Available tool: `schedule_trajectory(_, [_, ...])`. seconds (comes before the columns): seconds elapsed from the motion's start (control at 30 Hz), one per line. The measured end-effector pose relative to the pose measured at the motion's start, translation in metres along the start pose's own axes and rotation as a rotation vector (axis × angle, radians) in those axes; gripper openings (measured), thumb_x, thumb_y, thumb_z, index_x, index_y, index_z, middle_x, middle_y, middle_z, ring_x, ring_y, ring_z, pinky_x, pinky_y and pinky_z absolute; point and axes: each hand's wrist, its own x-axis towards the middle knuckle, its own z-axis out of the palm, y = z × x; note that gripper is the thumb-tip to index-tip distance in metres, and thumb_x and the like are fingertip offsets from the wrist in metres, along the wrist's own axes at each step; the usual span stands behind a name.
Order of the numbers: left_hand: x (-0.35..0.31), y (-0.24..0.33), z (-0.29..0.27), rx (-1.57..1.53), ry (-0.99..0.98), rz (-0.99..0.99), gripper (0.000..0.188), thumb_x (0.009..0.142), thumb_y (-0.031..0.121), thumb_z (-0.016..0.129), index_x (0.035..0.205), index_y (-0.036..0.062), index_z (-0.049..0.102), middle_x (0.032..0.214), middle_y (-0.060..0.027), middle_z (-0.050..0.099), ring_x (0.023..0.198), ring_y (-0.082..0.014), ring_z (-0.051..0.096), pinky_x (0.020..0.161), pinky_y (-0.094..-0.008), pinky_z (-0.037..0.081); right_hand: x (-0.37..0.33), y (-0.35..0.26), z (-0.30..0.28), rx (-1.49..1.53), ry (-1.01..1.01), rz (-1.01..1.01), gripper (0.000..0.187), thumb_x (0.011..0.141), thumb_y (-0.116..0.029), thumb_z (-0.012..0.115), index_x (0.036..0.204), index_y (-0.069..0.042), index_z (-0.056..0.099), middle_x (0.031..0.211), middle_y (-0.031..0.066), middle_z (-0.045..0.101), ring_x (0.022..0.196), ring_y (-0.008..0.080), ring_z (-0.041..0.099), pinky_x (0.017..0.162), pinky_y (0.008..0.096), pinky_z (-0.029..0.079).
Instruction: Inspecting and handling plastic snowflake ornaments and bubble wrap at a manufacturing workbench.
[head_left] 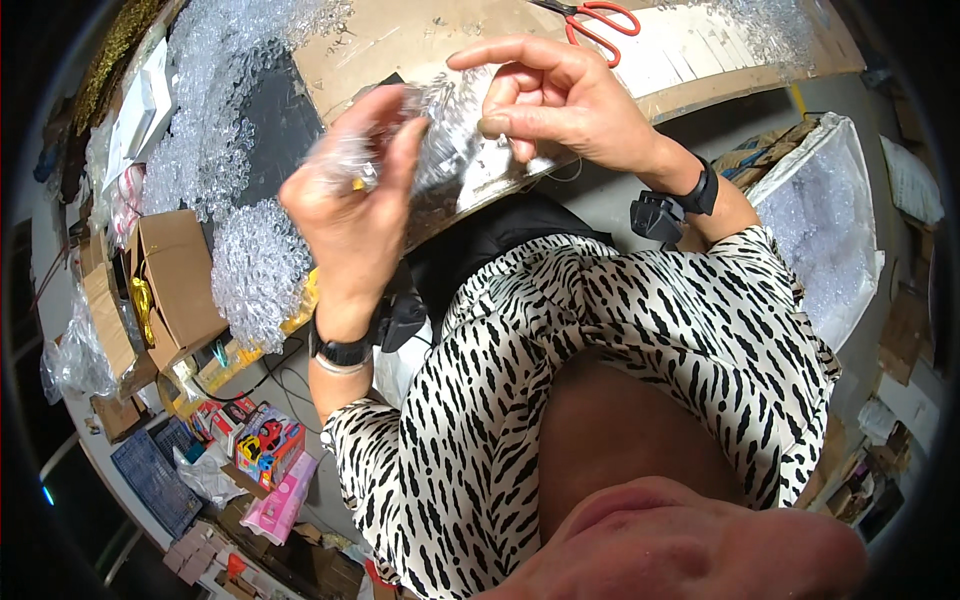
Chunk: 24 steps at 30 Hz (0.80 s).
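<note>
My left hand [355,205] is raised over the near edge of the worktable, smeared by motion. Its fingers curl around a bunch of small clear plastic pieces [345,160], with a tiny yellow spot among them. To its right is my right hand [555,105], its index finger stretched out and bent. The right thumb presses toward the other curled fingers; whatever they pinch is too small to make out. Between the hands lies a blurred pile of shiny clear pieces [445,120]. A thin thread-like loop [565,173] hangs below the right hand.
Red-handled scissors [600,25] lie on the far side of the table. Heaps of clear pieces [262,265] cover its left part, beside a cardboard box [175,285]. A white-lined bin [825,225] of clear pieces stands at right. Colourful packages [262,445] sit lower left.
</note>
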Motion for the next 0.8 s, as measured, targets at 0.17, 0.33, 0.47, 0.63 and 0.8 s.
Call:
schedule_trajectory(0.17, [-0.003, 0.014, -0.011, -0.376, -0.212, -0.399, 0.036, 0.079, -0.005, 0.062, 0.113, 0.0015, 0.051, 0.084, -0.0082, 0.065, 0.073, -0.0086, 0.060, 0.064, -0.0206, 0.050, -0.006, -0.002, 0.009, 0.121, 0.026, -0.030, 0.048, 0.082, -0.005, 0.063, 0.126, -0.005, 0.045, 0.073, 0.0012, 0.060, 0.056, 0.0040, 0.054, 0.052, 0.0159, 0.046])
schedule_trajectory(0.33, [-0.013, -0.009, -0.003, -0.349, -0.361, -0.376, 0.016, 0.086, 0.007, 0.057, 0.098, -0.0017, 0.062, 0.085, -0.0043, 0.063, 0.071, -0.0102, 0.059, 0.063, -0.0227, 0.047, -0.005, 0.005, 0.017, 0.002, 0.066, -0.055, 0.046, 0.083, -0.008, 0.063, 0.125, -0.006, 0.045, 0.071, 0.0009, 0.059, 0.056, 0.0032, 0.055, 0.051, 0.0156, 0.046])
schedule_trajectory(0.47, [-0.011, -0.017, -0.003, -0.496, -0.429, -0.470, 0.019, 0.086, 0.010, 0.058, 0.099, -0.0026, 0.063, 0.086, -0.0045, 0.063, 0.073, -0.0089, 0.055, 0.066, -0.0218, 0.045, -0.005, 0.007, 0.018, -0.126, 0.038, -0.051, 0.051, 0.082, -0.001, 0.062, 0.129, -0.003, 0.042, 0.071, 0.0015, 0.059, 0.058, 0.0041, 0.055, 0.053, 0.0157, 0.047])
schedule_trajectory(0.63, [-0.015, -0.018, 0.000, -0.452, -0.462, -0.509, 0.020, 0.086, 0.014, 0.060, 0.096, -0.0026, 0.064, 0.078, -0.0023, 0.061, 0.069, -0.0073, 0.054, 0.061, -0.0207, 0.043, -0.003, 0.013, 0.019, -0.339, 0.045, -0.151, 0.046, 0.081, -0.002, 0.063, 0.124, -0.002, 0.046, 0.070, 0.0013, 0.058, 0.057, 0.0052, 0.056, 0.052, 0.0173, 0.047])
schedule_trajectory(0.8, [-0.016, -0.021, 0.005, -0.329, -0.410, -0.464, 0.019, 0.086, 0.018, 0.060, 0.091, 0.0001, 0.066, 0.065, -0.0014, 0.059, 0.062, -0.0052, 0.053, 0.056, -0.0207, 0.042, -0.003, 0.019, 0.020, -0.501, 0.068, -0.225, 0.038, 0.079, -0.002, 0.063, 0.116, -0.003, 0.053, 0.067, 0.0025, 0.059, 0.055, 0.0060, 0.056, 0.050, 0.0192, 0.046])
